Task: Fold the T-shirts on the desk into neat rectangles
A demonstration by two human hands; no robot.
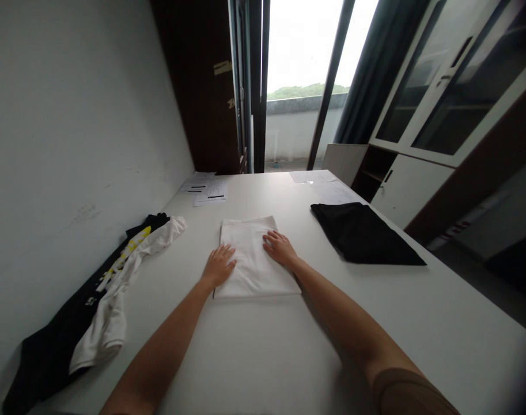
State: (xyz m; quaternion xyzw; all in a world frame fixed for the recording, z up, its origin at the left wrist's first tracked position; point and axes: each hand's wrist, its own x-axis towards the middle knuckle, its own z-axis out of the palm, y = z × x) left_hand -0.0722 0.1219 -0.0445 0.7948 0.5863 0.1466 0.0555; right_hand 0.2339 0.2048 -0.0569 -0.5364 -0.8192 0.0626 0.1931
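A white garment (252, 259), folded into a neat rectangle, lies flat in the middle of the table. My left hand (220, 265) rests on its left edge, palm down with the fingers spread. On the upper right part of the cloth lies my right hand (280, 248), also flat with its fingers apart. Neither hand grips the fabric. Slight creases run across the cloth between the two hands. What kind of garment it is cannot be told from the folded shape.
The white table (254, 351) reaches toward a glass door. To the right lies a folded black garment (362, 233). Along the left wall are rumpled black clothing (68, 323) and white clothing (111, 317). Paper sheets (211, 191) lie at the far left, more papers (325, 187) at the far right.
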